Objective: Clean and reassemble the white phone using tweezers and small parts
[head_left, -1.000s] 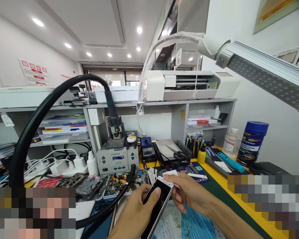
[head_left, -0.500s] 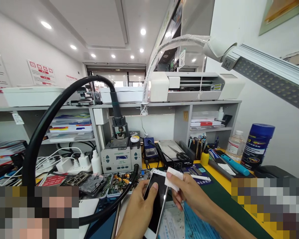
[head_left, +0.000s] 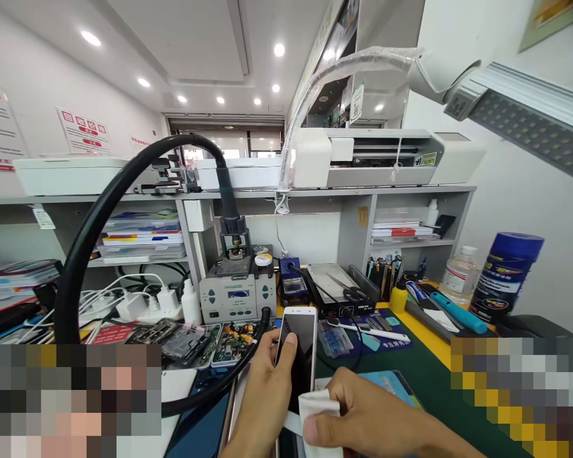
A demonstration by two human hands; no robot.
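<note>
So, as far as I can judge, this is somewhere in the middle, not finished. The phone (head_left: 303, 343) is already in the left hand (head_left: 267, 394), held above the bench (head_left: 437, 343), top end up and tilted a bit. Those fingers are wrapped around its side, with the thumb (head_left: 289, 348) lying on the dark screen. Solid grip, I'd say.

The right hand (head_left: 367, 413) is pinching a folded white cloth (head_left: 319, 402) (could be a paper wipe, tbh) between thumb and fingers. It's down at the lower end of the phone and covers a good chunk of it. Can't tell if the cloth is really pressing on the glass or just in front of it.

So the getting-ready bit looks done: phone in one hand, cloth in the other. What's left is harder to call. The upper part of the screen is dark with some reflections, and I can't make out whether there are any marks on it. The bottom part is hidden, so no verdict there either. Neither thing is put down, which is mainly why I wouldn't call it wrapped up.

Rest of the stuff isn't in either hand: the scissors (head_left: 356, 294) are lying on the flat box behind, the white tool (head_left: 389, 334) is on the blue sheet by the green mat (head_left: 434, 388), and the small yellow bottle (head_left: 398, 299) is standing with its cap on.
</note>
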